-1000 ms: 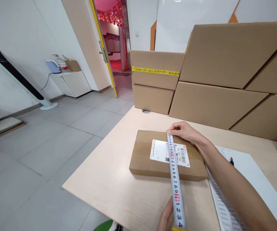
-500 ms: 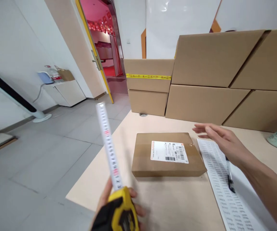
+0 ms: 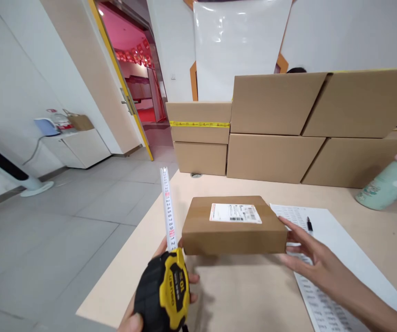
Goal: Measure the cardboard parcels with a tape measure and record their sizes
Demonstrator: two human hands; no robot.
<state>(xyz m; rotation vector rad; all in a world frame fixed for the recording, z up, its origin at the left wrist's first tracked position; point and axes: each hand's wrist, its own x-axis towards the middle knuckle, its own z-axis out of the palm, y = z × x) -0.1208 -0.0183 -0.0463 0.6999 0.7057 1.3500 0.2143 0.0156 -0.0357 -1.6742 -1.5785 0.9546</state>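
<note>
My left hand (image 3: 131, 318) is wrapped round a black and yellow tape measure (image 3: 167, 290). A length of white blade (image 3: 169, 212) with red and black numbers sticks up from it, beside the box's left end. My right hand (image 3: 311, 258) grips the right end of a small brown cardboard box (image 3: 233, 240), thumb low and fingers at the side. A white shipping label (image 3: 236, 213) is on its top face. The box's near side is tipped up towards me, and a fingertip of my left hand appears at its left corner.
Under my right arm lies a printed sheet (image 3: 336, 267) with a black pen (image 3: 309, 224) on it. Stacked large cartons (image 3: 274, 157) line the table's back. A mint-green cup (image 3: 388, 184) is tilted in view at the right. Tiled floor (image 3: 63, 258) lies beyond the table's left edge (image 3: 125, 240).
My right hand has come down from above the paper and taken hold of the box's right end. The box's near side has tipped up. The tape measure has moved slightly left, and the view has shifted.
</note>
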